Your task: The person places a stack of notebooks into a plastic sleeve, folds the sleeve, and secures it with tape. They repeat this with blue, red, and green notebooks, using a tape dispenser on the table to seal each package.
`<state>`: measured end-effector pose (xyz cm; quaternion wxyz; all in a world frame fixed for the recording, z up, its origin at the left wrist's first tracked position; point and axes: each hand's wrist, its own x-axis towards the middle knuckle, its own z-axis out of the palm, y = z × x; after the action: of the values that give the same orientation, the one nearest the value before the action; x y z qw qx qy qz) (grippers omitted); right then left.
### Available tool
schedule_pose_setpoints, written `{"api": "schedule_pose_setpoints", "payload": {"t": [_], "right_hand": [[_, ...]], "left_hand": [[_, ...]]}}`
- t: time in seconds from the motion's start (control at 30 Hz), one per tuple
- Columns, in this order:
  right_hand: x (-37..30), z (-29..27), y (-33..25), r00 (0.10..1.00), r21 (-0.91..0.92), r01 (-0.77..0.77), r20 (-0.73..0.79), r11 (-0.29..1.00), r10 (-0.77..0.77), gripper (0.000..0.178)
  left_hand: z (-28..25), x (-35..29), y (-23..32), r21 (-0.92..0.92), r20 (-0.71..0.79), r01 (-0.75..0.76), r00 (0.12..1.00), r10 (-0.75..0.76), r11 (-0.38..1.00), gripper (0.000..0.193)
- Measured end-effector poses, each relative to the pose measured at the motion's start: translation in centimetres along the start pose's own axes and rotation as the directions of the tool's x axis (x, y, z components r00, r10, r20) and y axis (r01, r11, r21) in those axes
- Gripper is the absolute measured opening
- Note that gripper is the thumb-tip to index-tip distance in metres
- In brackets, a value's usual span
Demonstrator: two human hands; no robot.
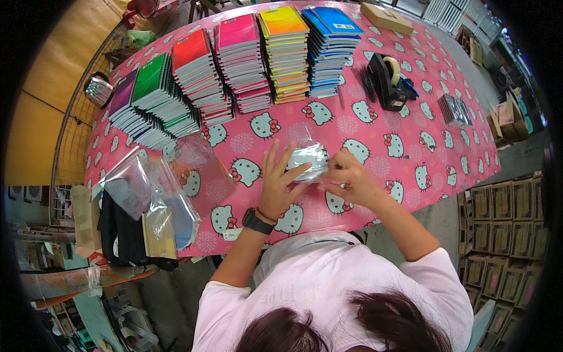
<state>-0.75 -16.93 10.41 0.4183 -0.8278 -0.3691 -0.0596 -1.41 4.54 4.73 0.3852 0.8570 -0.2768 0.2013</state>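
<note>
A small pack in shiny clear plastic (309, 161) lies on the pink table in front of me; glare hides what is inside. My left hand (278, 183) rests against its left side, fingers stretched and spread, some touching the wrap. At the opposite edge my right hand (347, 180) has its fingertips pinched together on the plastic, and the pinched part itself is hidden. Clear plastic sheets or bags (149, 188) lie loosely at the left, some over the table's edge. Farther right sits a group of similar small wrapped packs (455, 110).
Tall stacks of spiral notebooks stand along the far side, including green (153, 76), pink (237, 32), yellow (284, 22) and blue (334, 22). A black tape dispenser (387, 82) is right of them. Behind it lies a flat cardboard box (386, 17). Stacked cartons (504, 217) stand beyond the table's right edge.
</note>
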Motion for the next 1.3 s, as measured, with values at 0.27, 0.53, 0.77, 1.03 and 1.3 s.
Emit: {"api": "schedule_pose_setpoints", "payload": {"t": [0.27, 0.53, 0.77, 1.03, 1.3], "right_hand": [[2.4, 0.2, 2.2, 0.806, 0.677, -0.308, -0.188, 0.668, 0.562, 0.039], [3.4, 1.5, 1.5, 0.918, 0.737, -0.330, 0.107, 0.589, 0.381, 0.053], [1.9, -0.3, 1.8, 0.998, 0.085, 0.036, -0.062, 0.996, -0.031, 0.057], [0.7, 4.1, 1.0, 0.979, -0.095, -0.013, -0.205, 0.995, -0.007, 0.033], [2.5, 5.0, 0.3, 0.906, 0.157, -0.362, -0.174, 0.919, 0.386, 0.033]], "left_hand": [[0.0, 0.5, 0.6, -0.092, -0.085, 0.082, 0.992, -0.090, 0.992, 0.072], [-0.5, 1.7, -0.2, -0.243, 0.030, 0.307, 0.950, -0.310, 0.920, 0.092], [-0.9, 1.4, -1.0, -0.246, 0.084, 0.140, 0.989, -0.123, 0.959, 0.046], [0.2, -0.2, -1.3, -0.355, -0.038, 0.137, 0.986, -0.161, 0.925, 0.021], [0.3, 0.9, -1.5, -0.409, -0.034, 0.313, 0.933, -0.357, 0.857, 0.033]]}}
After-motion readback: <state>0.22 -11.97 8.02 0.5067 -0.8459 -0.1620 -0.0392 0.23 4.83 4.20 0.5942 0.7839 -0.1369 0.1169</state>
